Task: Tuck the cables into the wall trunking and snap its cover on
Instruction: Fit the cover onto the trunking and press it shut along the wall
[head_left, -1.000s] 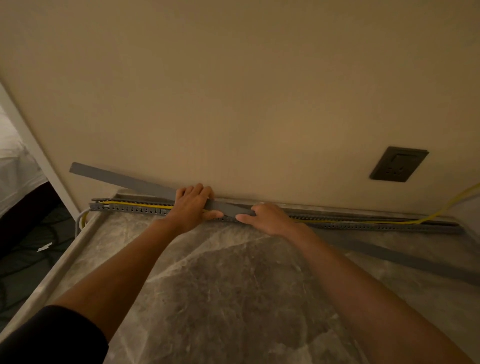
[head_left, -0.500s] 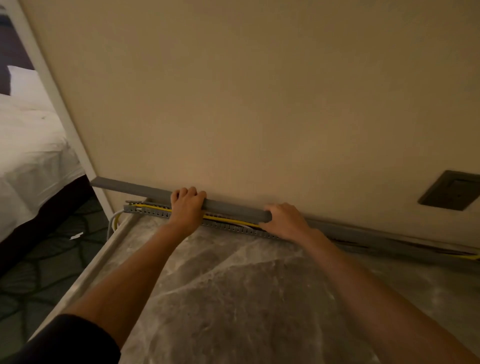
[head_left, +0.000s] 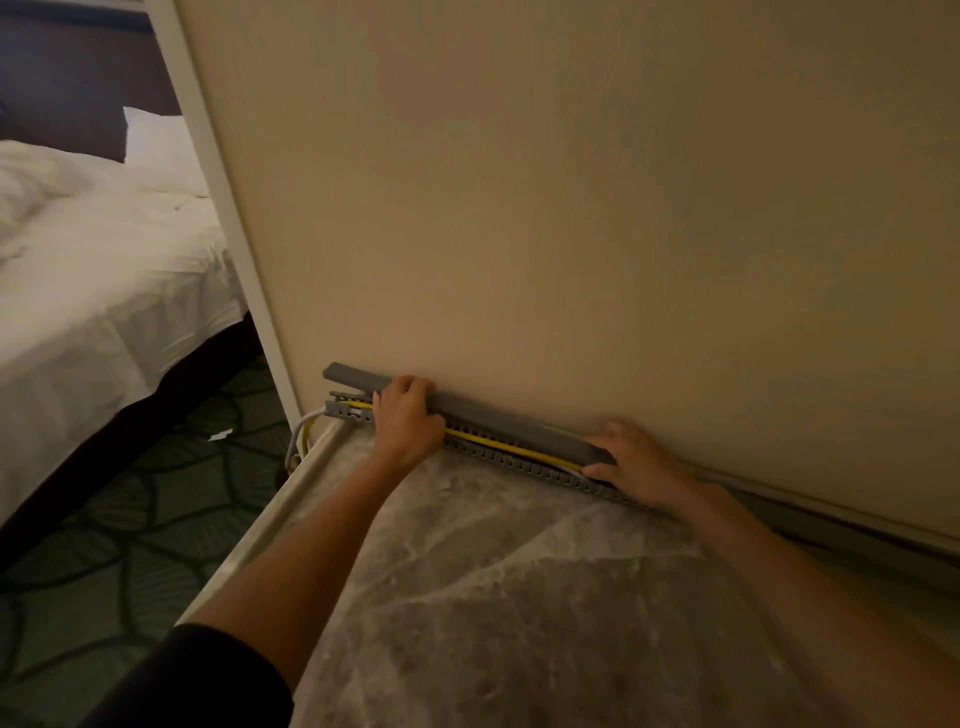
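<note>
Dim, warm light falls on a plain wall (head_left: 571, 208) above a marbled bench (head_left: 519, 597), with a bed (head_left: 104, 260) off to the left. Along the back edge of the bench, at the foot of the wall, lies the trunking (head_left: 524, 470), its slotted side facing the person. A yellow cable (head_left: 498, 441) runs inside it and a white cable (head_left: 297, 434) loops out of its left end.

The cover (head_left: 498, 420), a long grey strip, sits tilted over the trunking. Its left end is raised clear, and it slopes down to meet the trunking under the right hand (head_left: 639, 467). The left hand (head_left: 408, 421) grips the cover near the raised end, fingers (head_left: 410, 385) curled over its top edge against the wall. The right hand holds it further along, fingers over the top and thumb at the front edge. Beyond that hand it is too dark to tell whether the cover is seated.

The cover looks light and thin. It is probably stiff across its width but springy along its length, so it would bow if lifted by one end. Holding it from above with the hands well apart suits it, then pressing down bit by bit towards the free end. The cable is soft and may lift, so it should lie below the rim or the lip could pinch it.
</note>
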